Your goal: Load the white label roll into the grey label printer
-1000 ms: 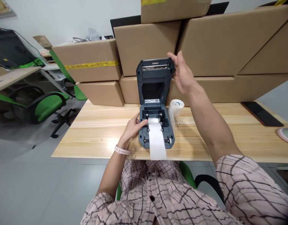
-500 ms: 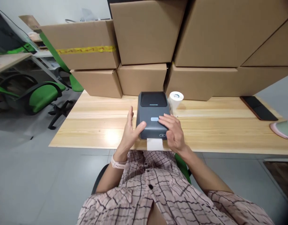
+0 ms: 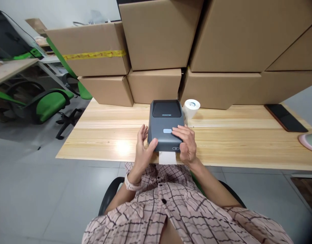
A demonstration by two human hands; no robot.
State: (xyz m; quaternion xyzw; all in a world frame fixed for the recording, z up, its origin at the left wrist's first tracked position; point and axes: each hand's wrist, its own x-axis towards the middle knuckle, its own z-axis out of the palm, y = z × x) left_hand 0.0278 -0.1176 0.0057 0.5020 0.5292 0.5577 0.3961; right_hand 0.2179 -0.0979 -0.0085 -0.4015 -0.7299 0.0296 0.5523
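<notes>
Currently: one dark grey printer (image 3: 159, 123), lid down; one white paper strip (image 3: 167, 158) out of its front; one white paper roll (image 3: 191, 110); one dark flat device (image 3: 285, 117); one pale green, pink-rimmed object (image 3: 311, 141), cut off at the view's right side. Cardboard boxes (image 3: 154, 85): at least six, stacked.

Printer stands on the table (image 3: 234, 142), close to the near edge; strip end reaches about that edge. Boxes line the rear. Roll upright, just beside printer's right rear; contact cannot be told. Bare wood left of printer to the table's left edge; wider bare stretch on the right, up to the device.

Left hand (image 3: 143, 152): thumb on printer's front left edge, well apart from the fingers, which stand along its left side, contact unclear. Right hand (image 3: 188, 144): fingers extended, side by side, laid on the lid, tips just beside the light blue button (image 3: 167, 131); thumb near front right corner.
</notes>
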